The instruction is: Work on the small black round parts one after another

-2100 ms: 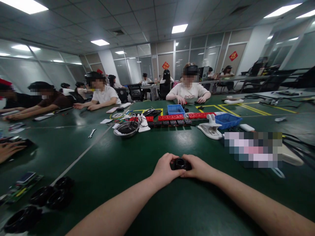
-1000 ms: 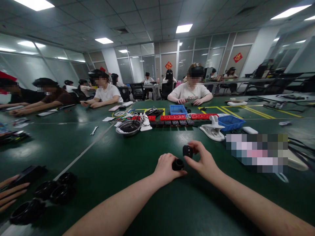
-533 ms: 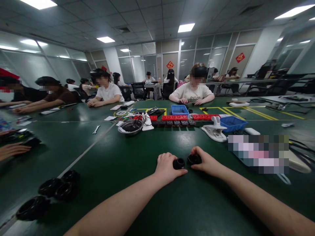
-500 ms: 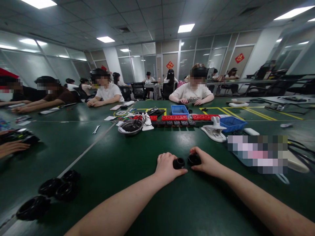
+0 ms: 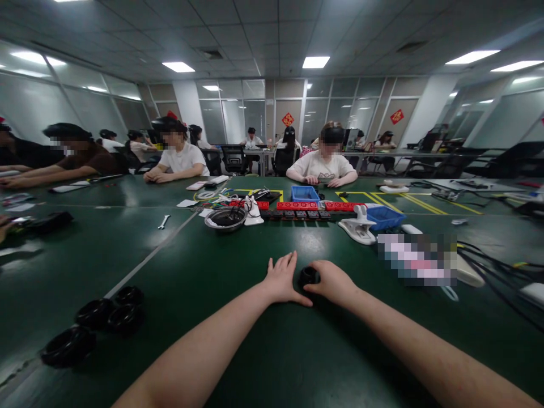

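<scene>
On the green table (image 5: 204, 362), a black ring-shaped part (image 5: 307, 276) lies in the grip of my right hand (image 5: 334, 281), whose thumb and fingers curve round its right side. Whether a second black part is with it cannot be made out. My left hand (image 5: 284, 280) is just left of it, fingers spread and holding nothing. Several more black rings rest on the table at the lower left, among them a large one (image 5: 68, 345) nearest the edge and a smaller one (image 5: 130, 295) at the back.
Ahead lie a metal bowl (image 5: 226, 218) with cables, red socket strips (image 5: 297, 205), a white clip stand (image 5: 359, 226) and blue baskets (image 5: 385, 217). A wrench (image 5: 164, 221) is at left. Black cables (image 5: 484, 263) run at right. People sit across the table and at left.
My left hand has let go of its black part and spread its fingers. My right hand has moved left to where that part stood. The view has shifted slightly.
</scene>
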A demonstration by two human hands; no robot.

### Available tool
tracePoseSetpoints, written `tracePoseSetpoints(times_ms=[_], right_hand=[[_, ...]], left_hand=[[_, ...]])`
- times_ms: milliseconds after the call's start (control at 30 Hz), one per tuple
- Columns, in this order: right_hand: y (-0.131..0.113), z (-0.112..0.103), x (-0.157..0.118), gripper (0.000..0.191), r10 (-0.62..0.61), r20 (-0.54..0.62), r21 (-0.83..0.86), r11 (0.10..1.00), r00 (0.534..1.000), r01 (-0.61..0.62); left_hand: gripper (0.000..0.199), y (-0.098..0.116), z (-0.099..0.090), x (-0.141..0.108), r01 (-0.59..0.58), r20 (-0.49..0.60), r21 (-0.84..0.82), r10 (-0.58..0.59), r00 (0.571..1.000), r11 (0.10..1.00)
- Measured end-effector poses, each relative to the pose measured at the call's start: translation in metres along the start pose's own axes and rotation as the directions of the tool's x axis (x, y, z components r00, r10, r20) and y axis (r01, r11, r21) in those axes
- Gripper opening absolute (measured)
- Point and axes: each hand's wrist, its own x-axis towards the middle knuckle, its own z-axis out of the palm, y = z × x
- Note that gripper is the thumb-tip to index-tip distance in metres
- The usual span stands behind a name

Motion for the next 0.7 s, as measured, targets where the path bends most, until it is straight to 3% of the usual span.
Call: tracePoseSetpoints(times_ms=[200, 400, 567, 700], right_hand=[[-0.009, 0.002, -0.013, 0.038, 0.059, 0.021, -0.068, 0.996, 0.998, -0.057], [-0.009, -0.01, -0.039, 0.04, 0.038, 0.079, -0.014, 0.999, 0.996, -0.037], [0.004, -0.024, -0.092, 0.038, 0.084, 0.129, 0.118, 0.988, 0.988, -0.1], [0.048, -0.031, -0.149, 0.037, 0.223, 0.104, 0.224, 0.944, 0.969, -0.241]], left_hand=[[0.124, -0.002, -0.001, 0.0, 0.041, 0.076, 0.114, -0.05, 0.996, 0.993], [0.121, -0.001, -0.005, -0.002, 0.004, 0.128, 0.148, -0.023, 0.992, 0.989], [0.122, -0.002, -0.009, -0.003, -0.045, 0.204, 0.147, 0.014, 0.979, 0.988], [0.117, -0.001, -0.012, -0.003, -0.051, 0.233, 0.141, 0.017, 0.972, 0.989]])
